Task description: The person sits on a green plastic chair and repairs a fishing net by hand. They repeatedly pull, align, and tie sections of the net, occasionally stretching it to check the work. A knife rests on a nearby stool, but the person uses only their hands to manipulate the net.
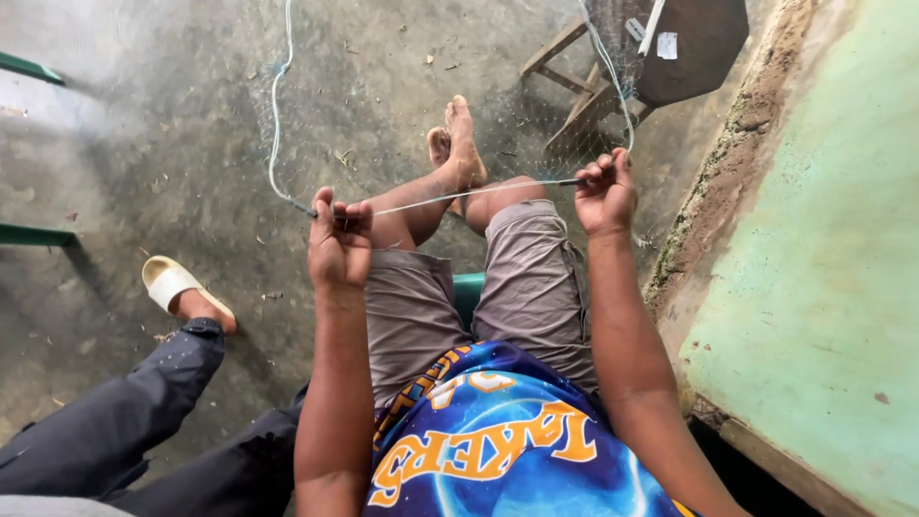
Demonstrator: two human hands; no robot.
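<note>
Between two raised fists, a thin cord (469,192) runs taut — left hand (339,245) and right hand (605,196) each pinched shut on an end, likely tensioning the fine net (316,115) spread over the concrete floor (144,163) — beside another person's sandalled foot (182,289).

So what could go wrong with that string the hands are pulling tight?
The left hand and right hand stretch a thin line taut between them, so it might cut into the fingers or slip free. The fine net hangs right over the person's bare feet, so toes could get tangled. Another person's sandalled foot rests close by and could snag the net's edge rope.
</note>
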